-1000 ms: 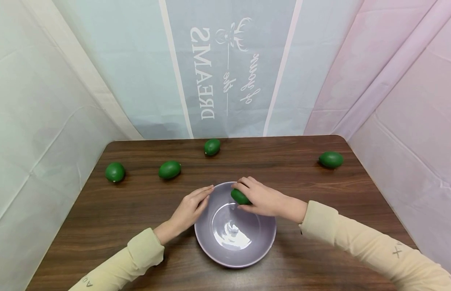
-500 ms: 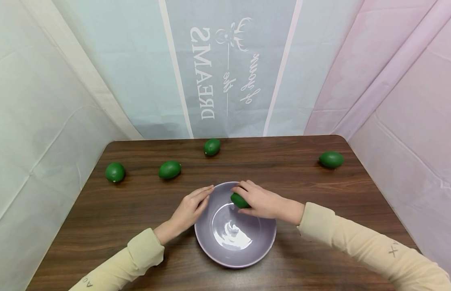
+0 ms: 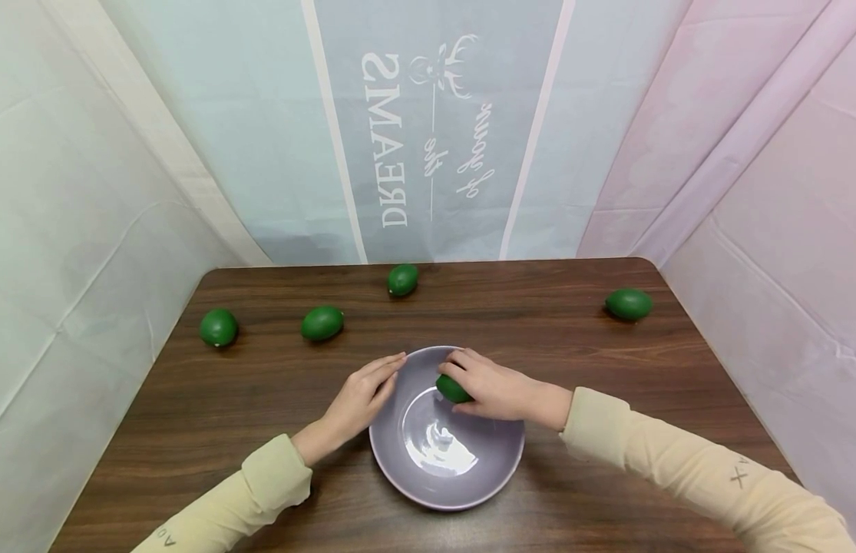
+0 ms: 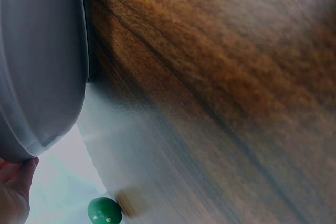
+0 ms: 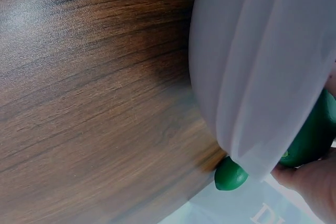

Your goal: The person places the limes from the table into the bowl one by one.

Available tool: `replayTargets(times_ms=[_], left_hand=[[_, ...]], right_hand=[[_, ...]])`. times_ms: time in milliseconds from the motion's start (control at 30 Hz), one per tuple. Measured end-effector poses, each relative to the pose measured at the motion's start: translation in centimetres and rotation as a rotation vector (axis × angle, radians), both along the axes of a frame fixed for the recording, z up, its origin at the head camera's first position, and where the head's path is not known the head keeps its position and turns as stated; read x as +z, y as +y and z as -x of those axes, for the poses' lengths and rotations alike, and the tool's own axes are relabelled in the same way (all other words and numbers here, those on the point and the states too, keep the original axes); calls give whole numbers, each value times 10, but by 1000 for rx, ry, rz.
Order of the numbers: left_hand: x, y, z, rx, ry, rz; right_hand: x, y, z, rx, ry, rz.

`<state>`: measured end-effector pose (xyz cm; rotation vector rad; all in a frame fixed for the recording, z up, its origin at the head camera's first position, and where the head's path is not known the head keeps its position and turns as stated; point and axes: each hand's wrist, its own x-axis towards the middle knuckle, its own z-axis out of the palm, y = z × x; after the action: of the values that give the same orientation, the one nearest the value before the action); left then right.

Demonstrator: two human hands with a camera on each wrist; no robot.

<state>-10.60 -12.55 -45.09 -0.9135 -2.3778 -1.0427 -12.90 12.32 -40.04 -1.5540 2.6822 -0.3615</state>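
A glossy purple-grey bowl (image 3: 448,484) stands near the front middle of the table. My right hand (image 3: 493,390) grips a green lime (image 3: 451,389) over the back part of the bowl, fingers on its far side and thumb on the near side. From the right wrist, that lime (image 5: 310,135) shows partly behind the bowl wall (image 5: 252,66). At the bowl's left rim rests my left hand (image 3: 355,399), its fingers extended and close together. The left wrist view has the bowl's outer side (image 4: 42,51) with my fingertips right at its rim.
Several more limes lie on the brown wooden table (image 3: 538,322): one at far left (image 3: 218,328), one left of the bowl (image 3: 322,322), one at the back edge (image 3: 403,279), one at right (image 3: 628,304). A printed cloth (image 3: 428,153) hangs behind.
My right hand has moved slightly toward me with the lime, further over the inside of the bowl. The left hand, the bowl and the other limes have stayed in place.
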Motion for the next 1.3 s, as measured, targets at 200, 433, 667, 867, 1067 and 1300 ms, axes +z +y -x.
replayTargets(times_ms=[200, 433, 667, 867, 1067, 1300], left_hand=[[0, 0, -1, 1, -2, 4], [3, 0, -1, 10, -11, 9], [3, 0, -1, 10, -10, 12], [3, -1, -1, 11, -16, 12], [3, 0, -1, 13, -13, 9], [2, 0, -1, 14, -6, 10]], right_hand=[[-3, 0, -2, 9, 22, -23], [-6, -1, -4, 3, 38, -59], [-10, -1, -4, 25, 44, -82], [-11, -2, -4, 27, 43, -99], [-14, -2, -4, 34, 61, -127], [-17, -2, -5, 27, 51, -159]])
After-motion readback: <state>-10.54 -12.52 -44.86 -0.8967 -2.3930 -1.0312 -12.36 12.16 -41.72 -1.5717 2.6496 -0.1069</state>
